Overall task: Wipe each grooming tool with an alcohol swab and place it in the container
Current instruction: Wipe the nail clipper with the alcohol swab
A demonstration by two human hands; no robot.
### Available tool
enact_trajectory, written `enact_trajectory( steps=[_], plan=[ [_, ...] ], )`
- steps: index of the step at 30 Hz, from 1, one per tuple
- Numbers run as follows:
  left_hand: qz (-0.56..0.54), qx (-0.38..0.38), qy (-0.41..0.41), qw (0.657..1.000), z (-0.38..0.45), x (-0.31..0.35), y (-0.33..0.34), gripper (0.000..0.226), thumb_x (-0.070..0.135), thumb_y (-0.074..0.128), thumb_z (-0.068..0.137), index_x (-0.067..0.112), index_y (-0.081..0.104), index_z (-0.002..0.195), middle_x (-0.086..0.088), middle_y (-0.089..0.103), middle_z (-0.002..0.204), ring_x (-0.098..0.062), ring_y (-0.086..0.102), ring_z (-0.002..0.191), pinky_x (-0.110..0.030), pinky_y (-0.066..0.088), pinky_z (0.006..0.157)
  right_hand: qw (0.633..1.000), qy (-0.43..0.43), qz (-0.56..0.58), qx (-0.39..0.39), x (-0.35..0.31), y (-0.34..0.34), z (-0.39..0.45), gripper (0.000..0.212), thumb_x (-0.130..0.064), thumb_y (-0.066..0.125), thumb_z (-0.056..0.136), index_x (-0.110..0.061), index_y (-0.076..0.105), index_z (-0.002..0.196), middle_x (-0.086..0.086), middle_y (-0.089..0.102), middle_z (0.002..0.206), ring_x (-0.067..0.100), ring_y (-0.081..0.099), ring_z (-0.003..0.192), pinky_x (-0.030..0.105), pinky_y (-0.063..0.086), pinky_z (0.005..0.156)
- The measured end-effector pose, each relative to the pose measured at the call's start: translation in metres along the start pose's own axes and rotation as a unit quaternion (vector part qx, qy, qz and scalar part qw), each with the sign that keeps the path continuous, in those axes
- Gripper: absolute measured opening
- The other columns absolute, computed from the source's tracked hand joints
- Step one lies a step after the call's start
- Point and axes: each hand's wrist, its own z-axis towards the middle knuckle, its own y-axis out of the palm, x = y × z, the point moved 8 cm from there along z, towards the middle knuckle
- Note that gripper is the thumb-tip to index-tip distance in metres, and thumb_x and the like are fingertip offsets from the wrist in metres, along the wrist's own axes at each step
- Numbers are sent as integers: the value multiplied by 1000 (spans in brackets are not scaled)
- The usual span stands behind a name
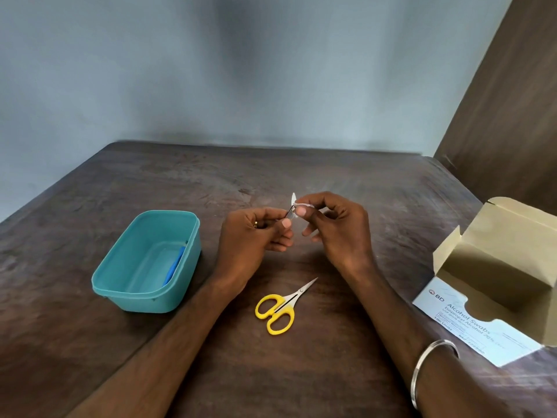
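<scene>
Fingers [301, 211] of my right hand [337, 230] pinch a white swab [294, 203] around a small metal tool [290, 213], which my left hand [250, 236] grips above the table [211, 188]. The teal container [150, 294] sits left; yellow scissors [278, 309] lie nearer me.

Two hands work a white swab over a small metal tool above the dark worktop.

The left hand [256, 236] pinches a small silvery tool [290, 215] between thumb and fingers, while the right hand [334, 227] pinches a white swab [297, 204] against the tool's upper end, both held up off the brown worktop [301, 372]. Near the person, between the forearms, yellow-handled scissors [278, 307] lie flat and closed, their tips pointing away and to the right. To the left sits a teal container [120, 285] with a blue tool [174, 265] lying along its right inner wall. At the right edge stands an opened alcohol swab box [470, 324], flap up. A metal bangle [428, 363] circles the right forearm.
</scene>
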Motion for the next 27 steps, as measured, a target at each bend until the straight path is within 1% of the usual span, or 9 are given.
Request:
enact_trajectory(
  steps=[3,5,8,11,15,17,21,25,27],
  plan=[
    [4,13,-5,1000,2,-2,-1,15,8,70,87,22,72,93,-8,77,76,-25,75,69,-33,62,64,998,18,52,40,2,-8,1,7,-14,74,87,-20,75,91,0,75,83,19,68,55,31,51,47],
    [8,15,-6,1000,2,-3,-1,13,9,70,88,20,72,95,-9,77,78,-25,75,70,-35,62,66,995,39,84,47,5,-11,1,7,-13,73,88,-16,74,94,1,74,80,20,67,55,30,50,46],
    [-9,15,-14,1000,2,-3,-1,11,8,69,88,15,73,96,-9,77,77,-25,74,68,-35,62,64,990,80,114,-10,10,-1,-2,5,-12,71,89,-12,74,93,-1,73,76,20,64,57,29,49,46],
    [-18,4,-13,1000,1,0,1,13,5,70,87,17,72,91,-9,77,75,-23,74,66,-29,61,58,989,94,93,-63,13,10,-5,6,-14,75,86,-12,74,92,3,75,78,19,66,59,32,51,48],
    [-26,-23,-8,999,-1,2,6,16,2,72,84,5,71,100,-14,76,78,-26,75,69,-28,61,58,989,103,92,-53,15,9,-5,16,-18,80,82,-10,69,90,7,73,77,20,67,57,32,51,47],
    [-22,-27,2,999,-2,3,6,19,1,72,84,3,71,102,-14,77,80,-28,75,71,-30,61,59,987,117,99,-52,17,8,-6,19,-20,81,81,-9,68,91,8,73,76,22,65,56,32,51,47],
    [-28,-18,6,999,0,2,3,19,-3,71,83,0,71,101,-16,76,78,-30,74,70,-28,61,58,984,121,90,-97,18,15,-7,7,-18,79,84,-14,74,88,4,72,72,20,60,55,30,49,46],
    [-28,-28,6,999,0,0,4,19,-6,70,83,3,72,99,-13,76,78,-26,75,70,-27,60,58,985,118,84,-93,18,14,-6,5,-16,79,84,-16,76,87,2,70,70,16,57,52,30,50,46],
    [-27,-38,10,999,0,1,5,23,-8,69,83,2,72,103,-12,77,82,-23,76,73,-26,60,58,986,117,82,-91,18,15,-6,3,-17,77,85,-17,76,88,2,69,69,16,57,52,30,50,46]
  ],
)
